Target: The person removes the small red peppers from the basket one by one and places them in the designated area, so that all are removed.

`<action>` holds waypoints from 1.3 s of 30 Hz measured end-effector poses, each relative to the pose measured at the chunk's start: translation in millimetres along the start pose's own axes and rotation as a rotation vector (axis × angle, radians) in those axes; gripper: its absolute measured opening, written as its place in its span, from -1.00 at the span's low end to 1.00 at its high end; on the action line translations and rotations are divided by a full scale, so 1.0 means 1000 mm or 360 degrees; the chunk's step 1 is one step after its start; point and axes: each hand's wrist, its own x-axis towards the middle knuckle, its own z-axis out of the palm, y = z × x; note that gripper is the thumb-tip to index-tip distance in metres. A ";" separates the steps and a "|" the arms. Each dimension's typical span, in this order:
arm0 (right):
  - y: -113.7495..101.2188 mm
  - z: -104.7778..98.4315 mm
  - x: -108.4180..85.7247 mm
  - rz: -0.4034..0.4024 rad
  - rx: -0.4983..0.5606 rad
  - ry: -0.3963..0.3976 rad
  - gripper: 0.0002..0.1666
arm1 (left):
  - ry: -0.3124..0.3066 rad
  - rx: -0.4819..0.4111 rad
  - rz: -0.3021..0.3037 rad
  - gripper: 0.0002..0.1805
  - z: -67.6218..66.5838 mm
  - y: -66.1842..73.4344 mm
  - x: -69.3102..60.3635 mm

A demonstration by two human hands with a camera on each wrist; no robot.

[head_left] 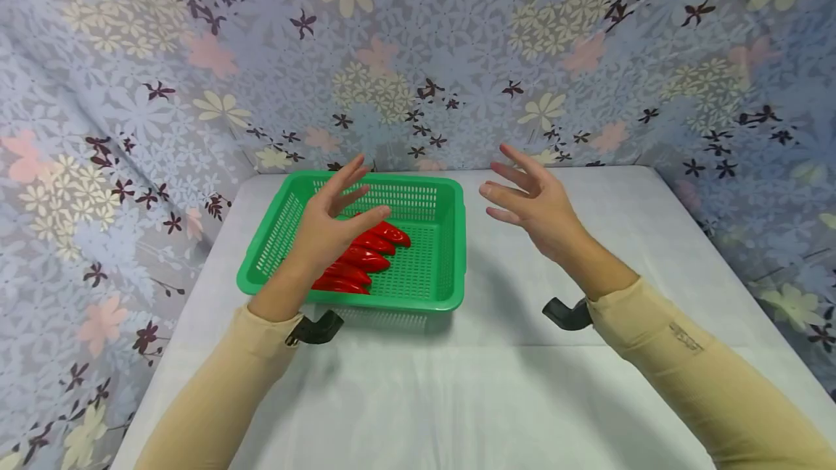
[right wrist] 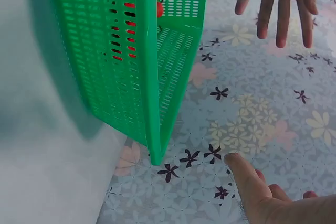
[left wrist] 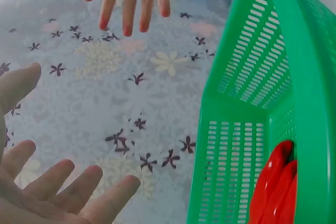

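A green plastic basket [head_left: 418, 304] with slotted walls stands on the white table. Several glossy red chili peppers [head_left: 366, 258] lie side by side on its left part; my left hand and forearm hide some of them in the head view. Above the basket hovers my left hand [head_left: 329, 220], fingers spread and holding nothing. To the right of the basket, my right hand [head_left: 532, 198] is raised over the table, its fingers loosely extended and apart from everything. Both wrist views also show the hands apart from the basket [left wrist: 310, 77].
The white tabletop [head_left: 555, 397] extends around the basket. Flower-patterned cloth [head_left: 457, 56] hangs behind the table and along both sides. A black wrist mount [head_left: 316, 327] sits under the left wrist, and a similar black mount [head_left: 567, 314] is under the right.
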 end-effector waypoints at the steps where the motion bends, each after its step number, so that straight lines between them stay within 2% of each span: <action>1: 0.000 0.002 0.002 -0.0006 -0.0020 -0.0011 -0.10 | 0.0012 -0.0002 -0.0005 -0.18 -0.002 0.000 -0.001; 11: 0.007 0.025 0.021 0.0058 -0.0163 -0.0140 -0.10 | 0.0141 0.0111 -0.0084 -0.19 -0.034 -0.008 -0.022; 16: 0.010 0.041 0.030 0.0096 -0.0239 -0.0205 -0.12 | 0.0233 0.0231 -0.0118 -0.20 -0.061 -0.016 -0.037; 21: 0.012 0.055 0.039 0.0107 -0.0262 -0.0264 -0.14 | 0.0395 0.0369 -0.0190 -0.19 -0.091 -0.018 -0.057; 24: 0.014 0.060 0.043 0.0134 -0.0263 -0.0279 -0.14 | 0.0473 0.0449 -0.0241 -0.18 -0.104 -0.019 -0.068; 28: 0.017 0.063 0.045 0.0167 -0.0279 -0.0272 -0.14 | 0.0506 0.0515 -0.0288 -0.19 -0.112 -0.022 -0.074; 32: 0.020 0.068 0.050 0.0195 -0.0306 -0.0304 -0.13 | 0.0527 0.0538 -0.0293 -0.22 -0.114 -0.029 -0.076; 35: 0.020 0.075 0.056 0.0236 -0.0346 -0.0340 -0.12 | 0.0553 0.0575 -0.0327 -0.25 -0.118 -0.041 -0.080; 39: 0.019 0.088 0.066 0.0289 -0.0428 -0.0355 -0.10 | 0.0577 0.0660 -0.0402 -0.29 -0.125 -0.067 -0.090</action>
